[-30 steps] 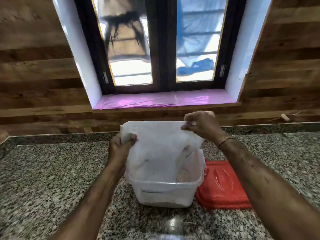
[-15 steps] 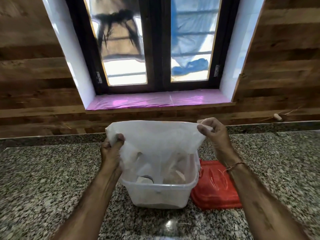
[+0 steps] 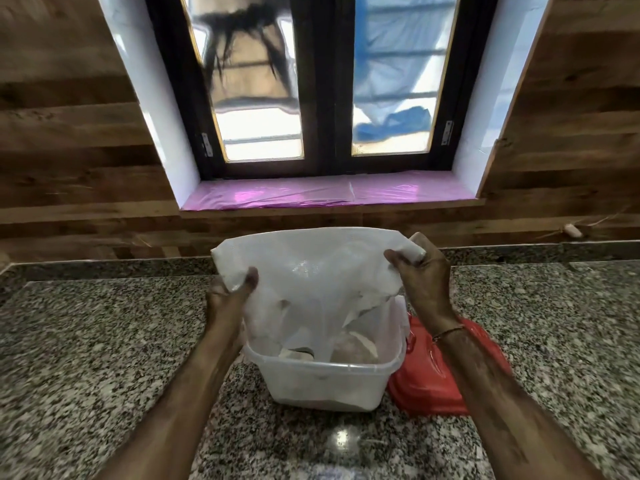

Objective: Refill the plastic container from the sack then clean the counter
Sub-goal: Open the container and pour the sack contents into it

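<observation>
Granite counter [image 3: 86,341] bore the plastic container [image 3: 325,382]; both hands' fingers [image 3: 250,279] pinched the limp, light sack [image 3: 311,278] by its upper corners.

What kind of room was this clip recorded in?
Most likely a home kitchen. A speckled granite counter runs under a dark-framed window in a wood-panelled wall, and both hands hold a white sack over a clear plastic container, its red lid beside it.
</observation>
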